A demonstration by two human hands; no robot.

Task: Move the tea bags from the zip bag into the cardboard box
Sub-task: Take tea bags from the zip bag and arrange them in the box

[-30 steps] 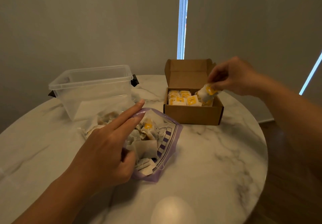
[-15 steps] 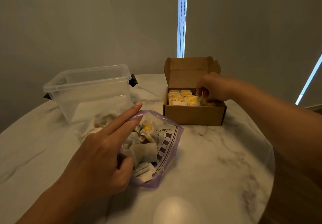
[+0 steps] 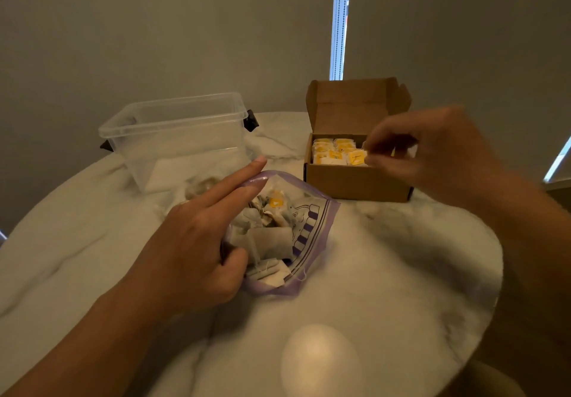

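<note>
Drop-off step at the cardboard box [image 3: 355, 182]: right hand [image 3: 432, 152] blurred, fingers curled over the packed tea bags [image 3: 335, 154], grip on one impossible to tell. Left hand [image 3: 191, 242] on the zip bag [image 3: 312, 223], two fingers straight along the rim, thumb hooked inside, plenty more within. Next, reach across and pinch a single one.

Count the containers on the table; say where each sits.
3: clear plastic tub back left; open cardboard box back right; zip bag in front, held by the left hand. None looks hidden.
</note>
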